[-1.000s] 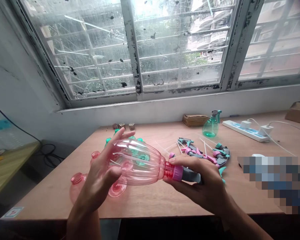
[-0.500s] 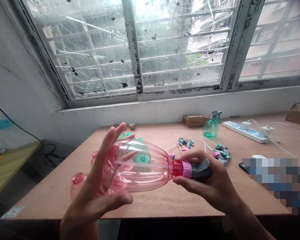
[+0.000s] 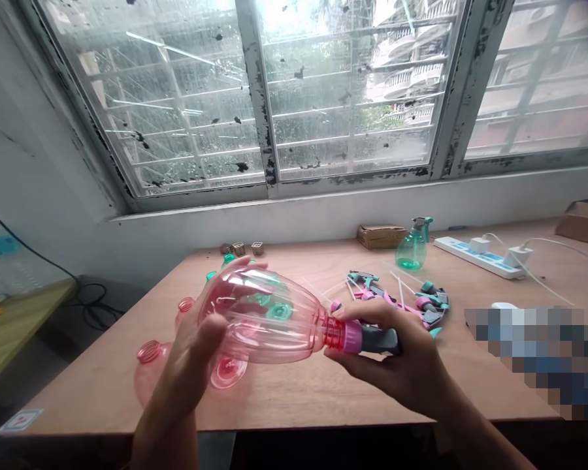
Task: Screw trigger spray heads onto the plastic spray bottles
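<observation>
A clear pink spray bottle [image 3: 284, 336] lies sideways in the air above the table, held between my two hands. My left hand [image 3: 189, 356] is wrapped round its base, thumb toward me and fingers partly seen through the plastic. At the neck, my right hand [image 3: 411, 356] grips the trigger sprayer [image 3: 353, 337], which has a pink collar and a dark grey head. The collar sits at the bottle's red-looking threaded neck; whether it is fully tight I cannot tell. A thin tube shows faintly inside the bottle.
Pink bottles without sprayers [image 3: 149, 356] stand at left, with green ones behind. Several loose sprayers [image 3: 434, 303] lie right of centre. Farther back are a green spray bottle [image 3: 411, 253], a cardboard box [image 3: 382, 236] and a power strip [image 3: 480, 259]. The right side is partly pixelated.
My left hand has gone from spread fingers to a closed hold round the bottle's base. The bottle and my right hand have shifted slightly left.
</observation>
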Available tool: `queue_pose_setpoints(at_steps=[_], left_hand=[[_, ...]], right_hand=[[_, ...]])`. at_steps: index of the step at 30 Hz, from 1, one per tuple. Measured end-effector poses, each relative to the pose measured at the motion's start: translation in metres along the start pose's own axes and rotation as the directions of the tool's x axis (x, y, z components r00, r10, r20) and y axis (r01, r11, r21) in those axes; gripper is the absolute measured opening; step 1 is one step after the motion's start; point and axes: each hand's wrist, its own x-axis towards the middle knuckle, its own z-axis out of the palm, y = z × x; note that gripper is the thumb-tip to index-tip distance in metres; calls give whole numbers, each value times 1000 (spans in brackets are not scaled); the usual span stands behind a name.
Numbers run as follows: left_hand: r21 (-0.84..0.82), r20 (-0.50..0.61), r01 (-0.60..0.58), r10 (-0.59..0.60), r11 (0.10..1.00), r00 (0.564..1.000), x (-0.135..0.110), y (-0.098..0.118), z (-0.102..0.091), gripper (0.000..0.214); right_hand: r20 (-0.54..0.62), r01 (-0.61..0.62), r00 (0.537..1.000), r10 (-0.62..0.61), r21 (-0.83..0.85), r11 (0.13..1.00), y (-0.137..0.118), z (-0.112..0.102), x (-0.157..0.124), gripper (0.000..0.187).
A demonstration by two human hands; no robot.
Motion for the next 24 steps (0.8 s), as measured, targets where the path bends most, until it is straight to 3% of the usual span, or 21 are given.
queue_pose_setpoints(at_steps=[3, 6, 11, 16, 21, 24], left_hand=[[-74, 125, -17, 26, 997, 992, -4, 10, -2, 72], [-52, 167, -125, 132, 991, 977, -6, 11, -4, 70], [27, 213, -185, 175, 982, 961, -8, 8, -6, 80], [-65, 83, -122, 127, 990, 988, -4, 10, 8, 83], [-38, -91, 136, -139, 990, 986, -4, 7, 21, 69], [76, -130, 87, -77, 993, 989, -7, 4, 17, 58]], right_hand=[[-15, -122, 992, 124, 109, 987, -4, -3, 0, 35], [-4, -234, 970, 242, 240, 942, -5, -6, 1, 33], [14, -278, 958, 287, 305, 911, -4, -9, 4, 28], [-33, -135, 990, 140, 129, 982, -4, -6, 2, 33], [5, 118, 993, -118, -103, 988, 3, -4, 2, 37], [9, 163, 987, -163, -152, 975, 5, -6, 2, 38]])
